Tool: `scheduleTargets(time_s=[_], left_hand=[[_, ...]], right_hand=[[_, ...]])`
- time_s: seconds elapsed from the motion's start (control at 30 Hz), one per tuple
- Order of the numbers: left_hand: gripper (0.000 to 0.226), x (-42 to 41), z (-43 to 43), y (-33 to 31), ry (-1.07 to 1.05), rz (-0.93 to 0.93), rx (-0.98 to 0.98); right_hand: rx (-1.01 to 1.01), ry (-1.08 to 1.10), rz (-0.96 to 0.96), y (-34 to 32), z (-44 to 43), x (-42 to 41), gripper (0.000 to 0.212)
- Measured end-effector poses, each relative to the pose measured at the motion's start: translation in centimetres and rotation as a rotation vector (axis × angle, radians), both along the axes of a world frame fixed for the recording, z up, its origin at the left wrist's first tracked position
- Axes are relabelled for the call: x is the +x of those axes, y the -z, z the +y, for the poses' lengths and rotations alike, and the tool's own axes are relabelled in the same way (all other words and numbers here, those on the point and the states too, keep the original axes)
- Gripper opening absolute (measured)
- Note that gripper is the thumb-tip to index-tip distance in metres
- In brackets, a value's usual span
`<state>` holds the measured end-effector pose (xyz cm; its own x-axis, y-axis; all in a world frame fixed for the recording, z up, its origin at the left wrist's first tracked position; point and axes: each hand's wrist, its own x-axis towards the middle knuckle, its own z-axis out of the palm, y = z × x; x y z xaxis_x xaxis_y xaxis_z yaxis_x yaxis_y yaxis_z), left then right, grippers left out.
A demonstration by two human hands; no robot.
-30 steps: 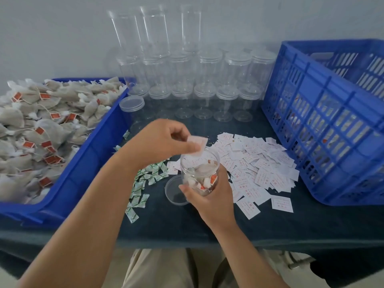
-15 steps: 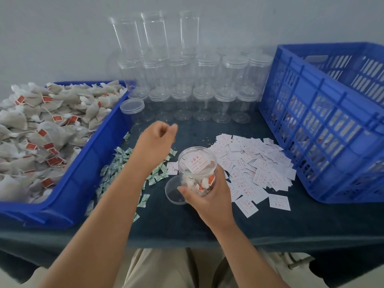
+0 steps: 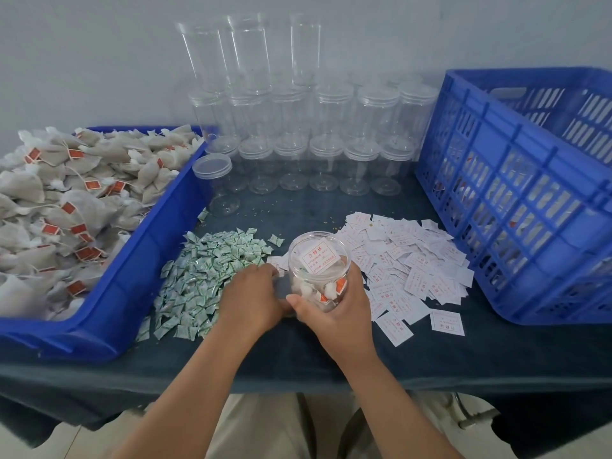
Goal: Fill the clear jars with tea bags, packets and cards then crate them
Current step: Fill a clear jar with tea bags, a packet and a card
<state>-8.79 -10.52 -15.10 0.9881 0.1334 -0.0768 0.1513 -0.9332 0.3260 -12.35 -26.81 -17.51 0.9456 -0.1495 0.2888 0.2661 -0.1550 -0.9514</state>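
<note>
My right hand (image 3: 337,313) grips an open clear jar (image 3: 313,281) just above the dark table. Tea bags fill its lower part and a white card (image 3: 320,259) lies on top inside. My left hand (image 3: 251,296) is down on the table just left of the jar, fingers curled over the clear lid (image 3: 282,292), which is mostly hidden. A pile of green packets (image 3: 205,273) lies left of that hand. White cards (image 3: 407,266) are spread to the jar's right. The tea bags (image 3: 66,210) fill a blue bin (image 3: 139,270) at the left.
A tall blue crate (image 3: 516,193) stands at the right, with jars dimly visible through its slots. Several rows of empty lidded clear jars (image 3: 324,160) stack against the back wall. One lidded jar (image 3: 215,180) stands apart beside the bin.
My left hand let go of the card, which now lies in the jar, then dropped from above the jar to the lid on the table. The jar has barely moved.
</note>
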Motion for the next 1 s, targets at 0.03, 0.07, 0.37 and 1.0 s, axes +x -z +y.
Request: scheduleTargets(time_s=[0.03, 0.07, 0.37, 1.0], left_hand=[[0.054, 0.0, 0.0, -0.2, -0.008, 0.001, -0.024], [0.047, -0.1, 0.0, -0.5, -0.042, 0.008, -0.089], [0.024, -0.6, 2.9, -5.3, -0.076, -0.226, -1.169], [0.097, -3.1, -0.2, -9.1, 0.403, -0.091, -0.083]], right_hand=[[0.007, -0.003, -0.002, 0.0, 0.0, 0.0, 0.074], [0.008, -0.007, -0.007, 0.0, -0.1, 0.0, 0.074], [-0.034, -0.138, 0.024, -0.1, -0.1, 0.1, 0.081], [-0.154, -0.199, -0.001, -0.1, 0.1, 0.2, 0.076]])
